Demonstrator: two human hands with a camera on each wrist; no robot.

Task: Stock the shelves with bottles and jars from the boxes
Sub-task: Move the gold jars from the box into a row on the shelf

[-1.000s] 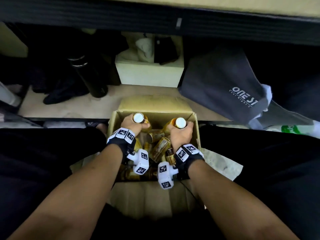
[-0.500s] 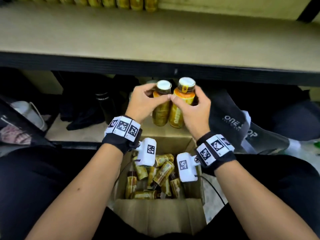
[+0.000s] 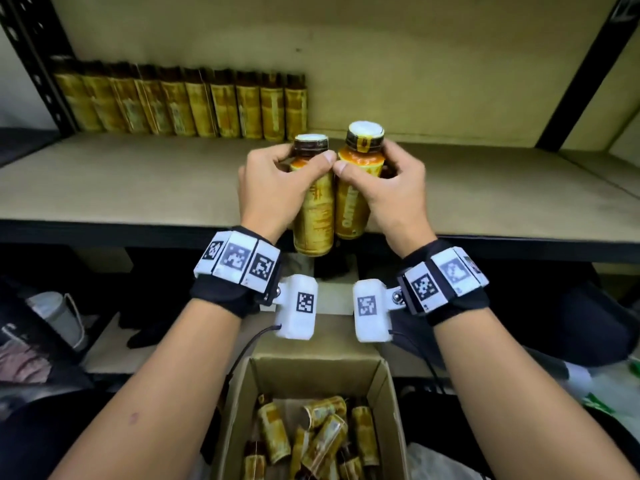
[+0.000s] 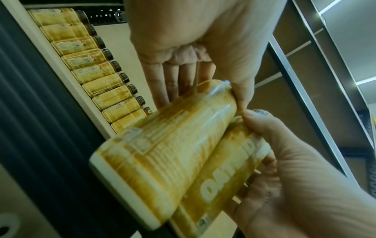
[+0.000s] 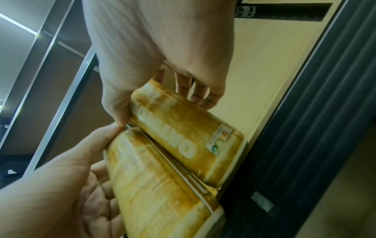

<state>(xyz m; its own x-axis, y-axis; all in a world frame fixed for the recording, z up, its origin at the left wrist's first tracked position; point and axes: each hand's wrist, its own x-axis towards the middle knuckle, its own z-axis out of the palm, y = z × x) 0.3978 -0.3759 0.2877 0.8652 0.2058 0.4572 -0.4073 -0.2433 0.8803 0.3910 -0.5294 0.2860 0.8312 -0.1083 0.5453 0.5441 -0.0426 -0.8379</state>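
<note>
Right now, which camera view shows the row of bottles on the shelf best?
The head view: the whole row of bottles stands along the back wall. The left wrist view shows the row sideways, its near end hidden behind the held bottle. The right wrist view shows none.

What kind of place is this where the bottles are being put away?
Probably a stockroom or shop back room: a metal-framed shelf holds a row of identical bottles, and an open cardboard box of more sits below.

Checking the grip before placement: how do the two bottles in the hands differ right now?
The left hand's bottle hangs lower than the right hand's bottle. It shows fine print; the right one shows large white letters. Both are upright, yellow-labelled, white-capped, touching, not yet on the shelf.
</note>
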